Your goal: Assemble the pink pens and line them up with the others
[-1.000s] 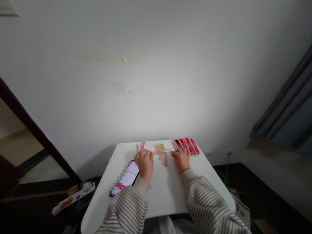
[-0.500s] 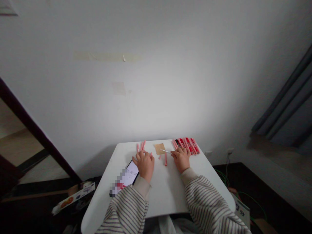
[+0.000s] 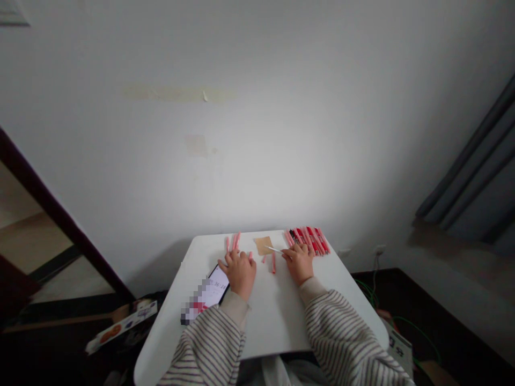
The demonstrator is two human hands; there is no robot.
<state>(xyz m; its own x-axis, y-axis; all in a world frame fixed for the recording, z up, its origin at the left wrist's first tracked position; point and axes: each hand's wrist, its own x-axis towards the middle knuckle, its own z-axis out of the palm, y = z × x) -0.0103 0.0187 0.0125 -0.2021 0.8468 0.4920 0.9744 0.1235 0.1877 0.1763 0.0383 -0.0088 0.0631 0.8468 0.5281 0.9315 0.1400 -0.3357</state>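
Observation:
My left hand [image 3: 240, 272] is over the white table, beside the phone, with its knuckles up. The end of a pink stick [image 3: 250, 255] shows between its thumb and forefinger; the rest of that stick is hidden by the hand. My right hand [image 3: 300, 264] grips a thin, pale pointed tool [image 3: 274, 250], whose tip reaches over a small brown paper square [image 3: 263, 245]. Between the hands lie a pink stick [image 3: 273, 264] and a short pink piece [image 3: 264, 259]. Several more pink sticks [image 3: 236, 240] lie beyond my left hand.
A row of red and pink pens [image 3: 309, 240] lies at the table's far right corner. The phone [image 3: 215, 284] shows a running clock on the left. The white table [image 3: 277, 321] stands against a grey wall [image 3: 281, 161]. Green cables [image 3: 368, 292] run along the floor on the right.
My left hand has drawn back from the tool's tip and turned knuckles up, taking the pink stick with it. My right hand stays in place with the tool.

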